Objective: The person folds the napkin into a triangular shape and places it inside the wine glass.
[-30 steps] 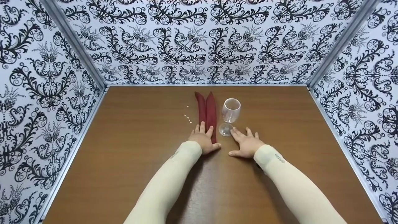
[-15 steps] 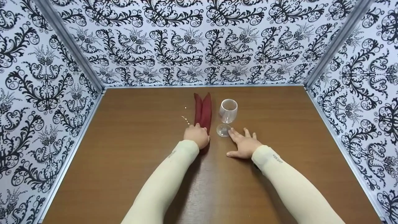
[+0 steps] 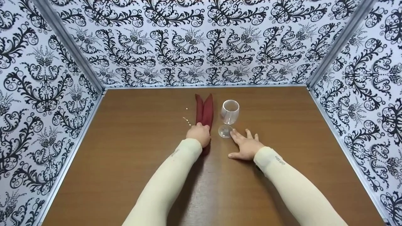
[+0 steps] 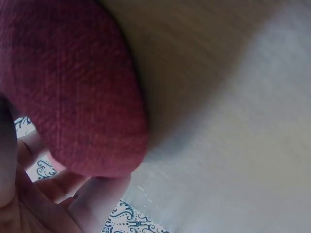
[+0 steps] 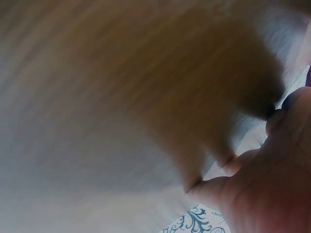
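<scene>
A dark red folded cloth napkin (image 3: 207,111) lies lengthwise on the table, its two pointed ends toward the back wall. My left hand (image 3: 198,134) grips it near its front end, fingers curled round it. Close up in the left wrist view, the red cloth (image 4: 82,92) bulges over the fingers (image 4: 97,201). A clear stemmed glass (image 3: 230,112) stands upright just right of the napkin. Flat on the table, my right hand (image 3: 248,147) has its fingers spread, with fingertips right at the glass's foot. In the right wrist view those fingers (image 5: 211,191) look straight and hold nothing.
The brown wooden table (image 3: 125,150) is enclosed by patterned black-and-white walls (image 3: 176,47) at the back and sides. Small whitish specks (image 3: 187,120) lie left of the napkin.
My left hand, first spread flat over the napkin, has curled its fingers round it, and the napkin's front end has bunched. My right hand and the glass keep their places.
</scene>
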### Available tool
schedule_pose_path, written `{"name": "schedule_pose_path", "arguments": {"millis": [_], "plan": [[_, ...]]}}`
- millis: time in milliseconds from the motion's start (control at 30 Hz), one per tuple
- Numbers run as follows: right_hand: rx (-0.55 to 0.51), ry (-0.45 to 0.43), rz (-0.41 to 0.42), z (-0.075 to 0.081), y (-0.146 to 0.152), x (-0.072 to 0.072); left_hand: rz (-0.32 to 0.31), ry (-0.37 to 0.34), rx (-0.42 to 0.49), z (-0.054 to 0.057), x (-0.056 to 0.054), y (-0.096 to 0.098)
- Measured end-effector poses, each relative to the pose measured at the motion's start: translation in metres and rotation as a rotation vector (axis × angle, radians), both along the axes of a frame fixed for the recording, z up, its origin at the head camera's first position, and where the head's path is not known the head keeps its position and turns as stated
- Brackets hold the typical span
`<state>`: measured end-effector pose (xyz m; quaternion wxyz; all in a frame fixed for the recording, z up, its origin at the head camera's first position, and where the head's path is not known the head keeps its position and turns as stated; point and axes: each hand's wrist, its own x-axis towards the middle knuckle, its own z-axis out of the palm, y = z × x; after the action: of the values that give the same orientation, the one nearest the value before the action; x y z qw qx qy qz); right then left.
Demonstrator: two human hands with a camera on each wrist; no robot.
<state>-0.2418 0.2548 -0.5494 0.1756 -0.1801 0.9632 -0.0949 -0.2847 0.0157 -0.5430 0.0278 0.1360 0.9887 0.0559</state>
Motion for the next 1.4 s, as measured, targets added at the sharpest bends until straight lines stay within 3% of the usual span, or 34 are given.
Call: {"name": "schedule_pose_path", "arguments": {"millis": [200,267,500,900,1200,1400], "plan": [[-0.005,0.005,-0.001,-0.001,0.0,0.0,-0.012,-0.019,0.036,0.001,-0.004,-0.002],[-0.006,0.002,0.0,0.0,0.0,0.0,0.011,-0.041,0.057,0.001,-0.005,-0.002],[-0.019,-0.027,-0.003,0.001,0.0,0.0,0.033,-0.095,0.002,0.006,-0.006,-0.002],[-0.014,-0.007,0.001,0.001,0.0,0.0,0.061,-0.164,-0.001,0.014,-0.012,-0.009],[-0.02,-0.008,-0.006,0.0,0.0,0.0,-0.023,-0.119,-0.024,0.022,-0.006,-0.017],[-0.013,-0.032,-0.007,0.0,0.001,-0.001,-0.038,-0.077,0.013,0.016,-0.009,-0.022]]}}
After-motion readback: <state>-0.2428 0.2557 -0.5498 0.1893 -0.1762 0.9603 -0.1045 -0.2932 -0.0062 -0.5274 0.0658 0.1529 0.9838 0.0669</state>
